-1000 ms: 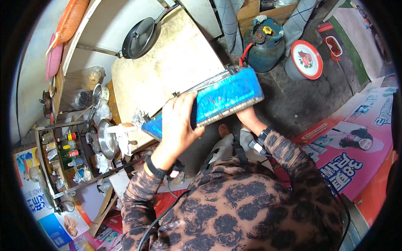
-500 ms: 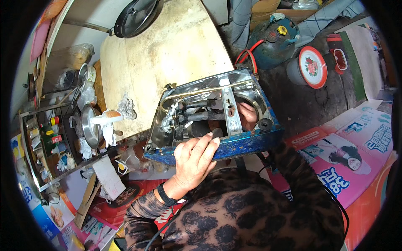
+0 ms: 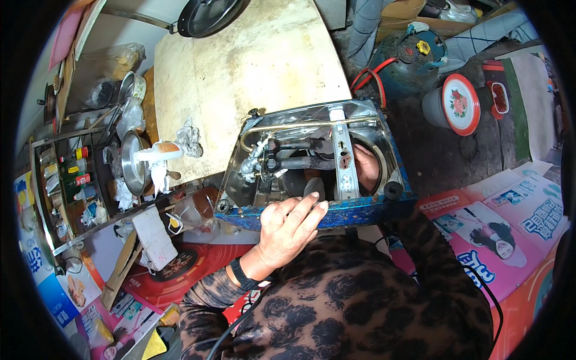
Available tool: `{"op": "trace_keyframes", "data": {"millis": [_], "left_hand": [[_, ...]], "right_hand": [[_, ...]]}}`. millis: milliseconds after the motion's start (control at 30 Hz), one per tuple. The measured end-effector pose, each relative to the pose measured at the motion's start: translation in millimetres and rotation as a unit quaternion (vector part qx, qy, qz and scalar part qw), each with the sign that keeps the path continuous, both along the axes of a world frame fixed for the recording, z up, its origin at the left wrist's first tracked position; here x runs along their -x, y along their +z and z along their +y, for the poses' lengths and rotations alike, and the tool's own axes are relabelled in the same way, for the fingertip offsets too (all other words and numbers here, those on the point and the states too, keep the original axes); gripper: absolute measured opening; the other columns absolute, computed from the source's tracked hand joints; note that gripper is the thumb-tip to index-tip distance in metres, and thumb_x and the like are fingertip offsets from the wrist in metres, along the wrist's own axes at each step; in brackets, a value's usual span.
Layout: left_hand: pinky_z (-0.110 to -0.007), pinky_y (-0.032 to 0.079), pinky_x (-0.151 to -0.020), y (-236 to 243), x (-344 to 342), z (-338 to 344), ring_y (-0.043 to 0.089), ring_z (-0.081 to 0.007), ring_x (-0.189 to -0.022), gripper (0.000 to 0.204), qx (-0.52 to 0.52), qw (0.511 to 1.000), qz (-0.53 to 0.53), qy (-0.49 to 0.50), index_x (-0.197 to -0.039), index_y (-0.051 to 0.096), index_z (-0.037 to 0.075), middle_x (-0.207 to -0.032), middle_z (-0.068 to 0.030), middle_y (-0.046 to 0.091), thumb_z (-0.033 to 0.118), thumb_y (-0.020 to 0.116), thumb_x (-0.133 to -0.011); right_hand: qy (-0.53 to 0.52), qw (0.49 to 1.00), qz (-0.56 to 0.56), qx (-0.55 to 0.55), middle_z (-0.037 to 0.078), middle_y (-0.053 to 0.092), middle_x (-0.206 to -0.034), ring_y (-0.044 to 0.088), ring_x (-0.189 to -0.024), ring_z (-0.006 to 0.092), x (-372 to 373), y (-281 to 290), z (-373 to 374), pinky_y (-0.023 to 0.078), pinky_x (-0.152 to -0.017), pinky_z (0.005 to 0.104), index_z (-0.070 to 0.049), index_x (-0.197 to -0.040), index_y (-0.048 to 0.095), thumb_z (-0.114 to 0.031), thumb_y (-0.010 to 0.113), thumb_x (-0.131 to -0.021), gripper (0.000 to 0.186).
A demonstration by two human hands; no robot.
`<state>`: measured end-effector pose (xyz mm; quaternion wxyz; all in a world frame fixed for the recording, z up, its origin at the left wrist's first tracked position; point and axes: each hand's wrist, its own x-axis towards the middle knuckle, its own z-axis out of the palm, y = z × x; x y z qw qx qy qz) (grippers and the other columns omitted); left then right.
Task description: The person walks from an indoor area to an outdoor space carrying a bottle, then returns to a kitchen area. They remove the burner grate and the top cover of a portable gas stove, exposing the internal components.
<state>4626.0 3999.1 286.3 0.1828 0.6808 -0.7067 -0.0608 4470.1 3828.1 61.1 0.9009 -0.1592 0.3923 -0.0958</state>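
Note:
A gas stove (image 3: 300,217) with a blue, worn casing lies underside up at the near edge of the table, its burner tubes (image 3: 300,155) and metal crossbar (image 3: 344,157) exposed. Over its near rim my left hand (image 3: 289,229) is closed, fingertips beside a dark rounded piece (image 3: 313,188) inside. My right arm passes beneath the casing. Through the round opening at the stove's right end my right hand (image 3: 366,167) shows, fingers curled at the opening's edge; the rest of it is hidden. A thin brass-coloured pipe (image 3: 300,127) runs along the far side.
A pale tabletop (image 3: 252,66) carries a black lidded pan (image 3: 207,15) and a crumpled plastic bag (image 3: 189,139). Behind to the right stands a gas cylinder (image 3: 399,69) with a red hose (image 3: 377,71). A bucket with a flowered lid (image 3: 461,105) is farther right. Cluttered shelves (image 3: 78,192) stand left.
The whole scene, stove included, has shifted slightly right and up in the view. Both hands keep nearly the same places on the stove.

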Motion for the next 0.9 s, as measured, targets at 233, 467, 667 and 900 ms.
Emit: {"op": "trace_keyframes", "data": {"millis": [233,467,667,900], "left_hand": [[-0.034,0.043,-0.081,-1.2,2.9,2.0,0.058,-0.0199,-0.097,0.066,0.009,1.000,-0.006,0.003,-0.130,0.060,0.014,-0.128,-0.0039,0.061,0.015,0.074,-0.066],[-0.041,0.039,-0.088,-6.9,4.9,9.6,0.055,-0.0260,-0.105,0.075,-0.003,1.000,-0.002,-0.014,-0.132,0.057,0.010,-0.134,-0.0090,0.058,0.024,0.079,-0.063],[-0.041,0.039,-0.087,-8.9,8.0,12.2,0.055,-0.0250,-0.105,0.075,0.003,1.000,0.001,-0.009,-0.132,0.058,0.011,-0.135,-0.0083,0.058,0.022,0.079,-0.062],[-0.032,0.043,-0.079,-10.0,12.1,11.0,0.059,-0.0177,-0.096,0.056,0.042,0.999,-0.010,0.015,-0.127,0.061,0.016,-0.124,-0.0009,0.063,0.012,0.072,-0.072]], "right_hand": [[0.008,0.999,-0.043,0.014,0.004,0.068,-0.092,0.064,-0.078,0.0116,1.5,6.2,2.7,0.052,-0.073,0.0270,-0.005,-0.122,0.060,-0.026,0.041,-0.107,0.032],[0.002,0.999,-0.012,0.043,-0.007,0.045,-0.075,0.053,-0.070,0.0078,3.4,-23.2,9.5,0.047,-0.064,0.0301,-0.017,-0.101,0.060,-0.042,0.052,-0.103,0.026],[0.009,1.000,-0.014,-0.017,-0.004,0.052,-0.074,0.057,-0.068,0.0131,-1.3,-9.3,7.2,0.049,-0.071,0.0343,-0.018,-0.083,0.054,-0.053,0.050,-0.101,0.039],[0.020,0.991,-0.072,-0.109,-0.003,0.062,-0.076,0.058,-0.065,0.0089,-9.7,24.5,-1.2,0.048,-0.058,0.0265,-0.014,-0.119,0.065,-0.038,0.050,-0.103,0.032]]}}
